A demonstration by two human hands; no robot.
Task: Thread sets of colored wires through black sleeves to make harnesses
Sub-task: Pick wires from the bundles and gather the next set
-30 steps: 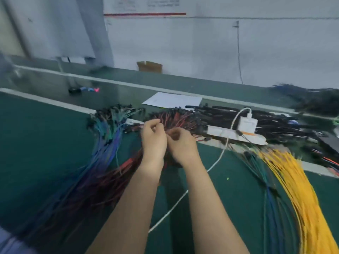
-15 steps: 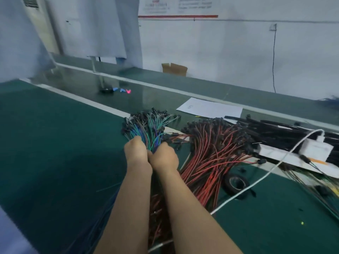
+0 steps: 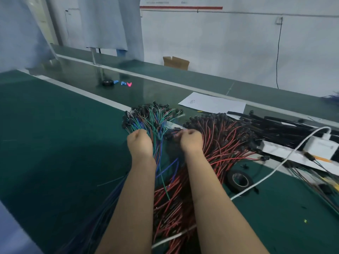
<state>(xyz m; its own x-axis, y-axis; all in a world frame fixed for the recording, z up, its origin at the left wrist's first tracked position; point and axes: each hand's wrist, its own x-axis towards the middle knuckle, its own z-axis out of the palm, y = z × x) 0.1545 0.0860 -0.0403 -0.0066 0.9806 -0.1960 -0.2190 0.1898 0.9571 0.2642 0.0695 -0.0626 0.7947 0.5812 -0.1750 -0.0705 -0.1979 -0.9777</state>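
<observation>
A fan of blue and green wires [image 3: 152, 118] with black end caps lies on the green mat, and my left hand [image 3: 140, 143] is curled at its near side, gripping some of those strands. Beside it spreads a big bundle of red wires [image 3: 225, 138] with black caps. My right hand [image 3: 190, 142] is curled at the left edge of that red bundle, pinching a few wire ends; what exactly lies between the fingers is hidden. A heap of black sleeves [image 3: 278, 125] lies at the right rear.
A roll of black tape [image 3: 239, 180] sits right of my right forearm. A white cable [image 3: 266, 178] runs to a white charger [image 3: 321, 147] on a power strip. White paper [image 3: 212, 104] lies behind the wires. Small blue and pink clips [image 3: 125, 83] rest on the conveyor.
My hands were pressed together at the blue-green bundle; now they have separated, the right hand moving over to the red wires. The view has shifted left and nearer.
</observation>
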